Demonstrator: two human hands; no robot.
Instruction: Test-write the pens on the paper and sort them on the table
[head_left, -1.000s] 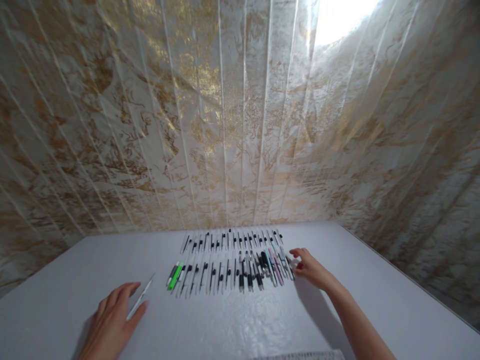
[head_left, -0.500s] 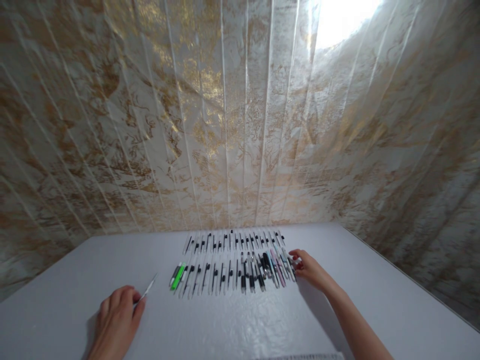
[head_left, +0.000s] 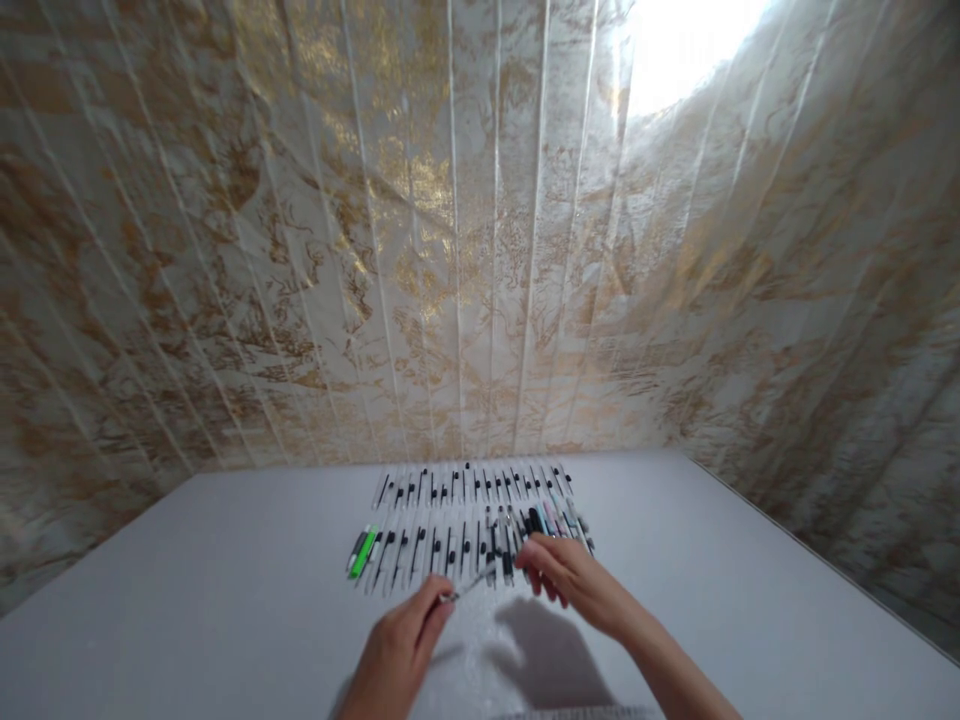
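Two rows of pens lie side by side on a white table, most clear with black parts. A green pen sits at the left end of the near row. My left hand is closed on the near end of a clear pen, held just above the table in front of the near row. My right hand is at that pen's far tip, fingers curled toward it; whether it grips the pen is unclear. Pink and pale blue pens lie just beyond my right hand.
A wall of glossy cream and gold marbled panels rises right behind the table. A bright light glares at the top right. The table's right edge runs diagonally toward me. A pale sleeve edge shows at the bottom.
My left hand picked up the loose clear pen from the left of the table and carried it to the centre. My right hand left the right end of the near row and came to the pen's tip.
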